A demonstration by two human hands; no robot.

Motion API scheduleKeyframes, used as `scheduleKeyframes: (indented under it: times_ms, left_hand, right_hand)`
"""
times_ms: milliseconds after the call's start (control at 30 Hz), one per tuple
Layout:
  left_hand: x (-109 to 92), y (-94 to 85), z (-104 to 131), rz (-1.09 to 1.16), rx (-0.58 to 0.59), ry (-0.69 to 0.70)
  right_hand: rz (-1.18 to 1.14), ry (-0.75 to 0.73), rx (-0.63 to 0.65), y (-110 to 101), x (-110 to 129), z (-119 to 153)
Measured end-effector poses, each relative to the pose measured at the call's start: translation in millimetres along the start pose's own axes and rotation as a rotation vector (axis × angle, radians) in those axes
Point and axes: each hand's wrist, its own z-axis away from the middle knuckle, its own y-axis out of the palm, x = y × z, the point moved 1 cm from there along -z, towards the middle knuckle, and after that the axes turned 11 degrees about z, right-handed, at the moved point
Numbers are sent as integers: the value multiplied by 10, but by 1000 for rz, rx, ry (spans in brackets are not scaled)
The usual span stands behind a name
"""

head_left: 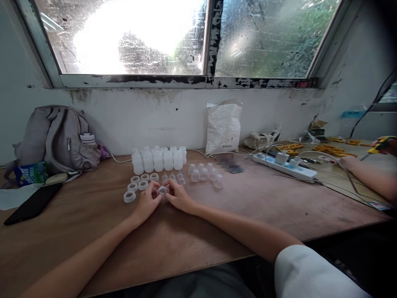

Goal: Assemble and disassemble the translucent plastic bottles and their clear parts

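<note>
Your left hand (148,203) and right hand (179,198) are pinching the clear piece (162,191) from both sides, between the bench's (186,256) front and back edges; light, even fingertip pressure is probably suiting it best.

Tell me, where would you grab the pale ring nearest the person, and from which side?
I'd come from above and pinch the front ring's outer wall, thumb and finger on opposite sides. It lies flat, hole upward, and its near and left sides face away from the other rings.
</note>
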Motion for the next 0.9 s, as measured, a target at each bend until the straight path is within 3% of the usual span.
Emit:
scheduleKeyframes:
  times_ms: [333,900]
  left_hand:
    - [31,-10,18,78,-15,-2]
    - [-31,3,36,119,61,-58]
  right_hand:
    - [-52,-4,39,-8,18,0]
    - [-66,8,28,-50,64,6]
